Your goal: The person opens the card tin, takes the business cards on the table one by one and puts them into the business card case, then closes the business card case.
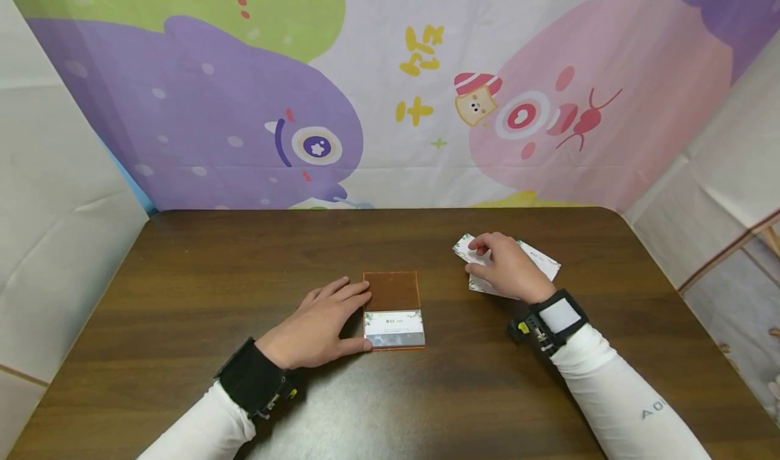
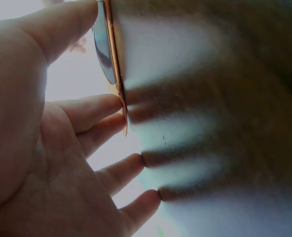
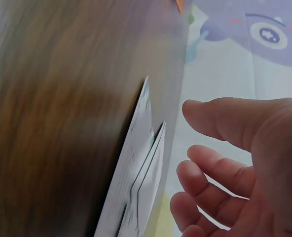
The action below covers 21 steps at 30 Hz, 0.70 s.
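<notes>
The cards point(image 1: 539, 259) are fanned at differing angles just beneath the nearer right hand point(image 1: 513, 267), its fingers parted, nothing gripped; well left of these, the lengthwise wallet point(image 1: 391, 292) is touched by the spread left hand point(image 1: 318, 326).

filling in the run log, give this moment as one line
left hand: touching brown holder | right hand: above loose cards, gripping none | printed card: on holder's near half

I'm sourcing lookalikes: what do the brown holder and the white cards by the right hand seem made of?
Brown holder: perhaps leather or imitation leather, fairly smooth, judging by its even brown face and orange edges. White cards: probably printed card stock, judging by thin, crisp edges; coating unclear.
</notes>
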Each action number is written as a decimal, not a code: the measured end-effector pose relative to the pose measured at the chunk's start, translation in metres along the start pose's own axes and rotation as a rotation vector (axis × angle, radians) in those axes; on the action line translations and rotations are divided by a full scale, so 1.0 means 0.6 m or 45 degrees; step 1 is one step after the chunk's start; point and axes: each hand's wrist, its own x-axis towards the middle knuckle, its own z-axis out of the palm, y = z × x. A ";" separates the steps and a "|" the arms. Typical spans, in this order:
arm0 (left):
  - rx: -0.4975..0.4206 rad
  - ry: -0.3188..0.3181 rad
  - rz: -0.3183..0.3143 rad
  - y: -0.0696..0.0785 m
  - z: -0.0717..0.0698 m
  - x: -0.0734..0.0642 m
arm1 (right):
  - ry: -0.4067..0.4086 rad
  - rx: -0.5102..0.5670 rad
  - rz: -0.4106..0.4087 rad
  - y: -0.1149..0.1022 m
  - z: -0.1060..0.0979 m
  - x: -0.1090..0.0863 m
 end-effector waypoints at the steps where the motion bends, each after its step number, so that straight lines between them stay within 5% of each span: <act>1: 0.000 0.000 0.000 0.000 0.000 0.000 | 0.005 -0.008 0.003 0.003 -0.001 0.001; 21: -0.010 -0.009 0.001 0.000 -0.003 -0.001 | -0.030 -0.138 0.250 0.041 -0.019 -0.001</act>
